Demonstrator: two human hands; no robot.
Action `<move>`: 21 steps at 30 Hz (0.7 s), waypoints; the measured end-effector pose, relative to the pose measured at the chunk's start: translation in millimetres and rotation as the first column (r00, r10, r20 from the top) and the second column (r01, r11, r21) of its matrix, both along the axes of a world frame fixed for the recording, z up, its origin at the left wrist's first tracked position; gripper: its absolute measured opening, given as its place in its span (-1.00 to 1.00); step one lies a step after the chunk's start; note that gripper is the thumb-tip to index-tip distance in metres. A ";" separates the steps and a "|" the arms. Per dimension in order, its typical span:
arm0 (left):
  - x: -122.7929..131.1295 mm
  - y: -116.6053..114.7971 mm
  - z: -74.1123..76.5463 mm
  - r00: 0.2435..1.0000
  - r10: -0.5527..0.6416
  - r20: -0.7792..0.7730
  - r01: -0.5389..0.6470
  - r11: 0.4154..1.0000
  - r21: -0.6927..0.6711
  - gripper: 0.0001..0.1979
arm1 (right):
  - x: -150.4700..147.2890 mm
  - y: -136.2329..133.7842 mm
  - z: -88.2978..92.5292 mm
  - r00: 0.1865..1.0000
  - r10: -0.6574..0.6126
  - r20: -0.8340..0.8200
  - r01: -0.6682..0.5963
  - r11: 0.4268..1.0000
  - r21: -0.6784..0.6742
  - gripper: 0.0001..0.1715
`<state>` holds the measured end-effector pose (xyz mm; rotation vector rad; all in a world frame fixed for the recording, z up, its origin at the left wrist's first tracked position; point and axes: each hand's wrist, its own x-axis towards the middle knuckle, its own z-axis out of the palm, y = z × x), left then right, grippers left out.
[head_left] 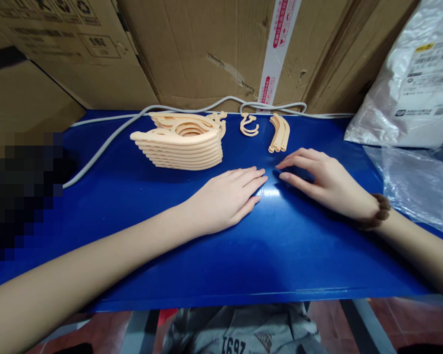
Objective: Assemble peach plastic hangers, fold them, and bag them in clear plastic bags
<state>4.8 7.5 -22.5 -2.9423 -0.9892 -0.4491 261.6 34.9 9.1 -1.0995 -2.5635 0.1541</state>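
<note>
My left hand (229,199) lies flat on the blue tabletop, fingers stretched to the right, holding nothing. Opposite it, my right hand (313,179) rests with its fingers loosely curved and thumb apart, also without anything in it. Behind my left hand stands a stack of cream plastic folding hangers (180,147). A cream hook piece (248,125) lies to the right of the stack. Farther right, just beyond my right fingertips, are a few curved cream plastic arms (279,133) lying side by side. Neither hand touches these pieces.
A grey cable (110,142) runs along the back and left of the blue table (221,265). Cardboard boxes (214,54) stand behind it. At the right are a white labelled plastic bag (409,88) and clear plastic film (421,182). The left edge is pixelated.
</note>
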 end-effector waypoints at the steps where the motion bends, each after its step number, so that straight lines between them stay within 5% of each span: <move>1: 0.1 0.1 0.1 1.000 -0.001 0.005 0.001 1.000 -0.001 -0.52 | -0.7 1.0 1.5 0.999 -0.029 -0.023 0.029 1.000 0.003 -0.65; 4: 0.7 0.5 0.3 1.000 -0.003 0.014 0.003 1.000 -0.003 -0.53 | -4.4 10.5 7.5 0.997 -0.066 -0.038 0.068 0.997 0.045 -0.67; 12: 0.9 1.0 -0.2 1.000 -0.008 0.030 0.008 1.000 -0.013 -0.54 | -60.9 84.6 18.2 0.978 0.102 0.182 -0.129 0.981 0.142 -0.53; 21: 1.1 1.1 0.6 1.000 -0.007 0.017 0.007 1.000 -0.021 -0.54 | -153.8 159.3 3.3 0.904 0.379 0.197 -0.381 0.924 -0.027 -0.49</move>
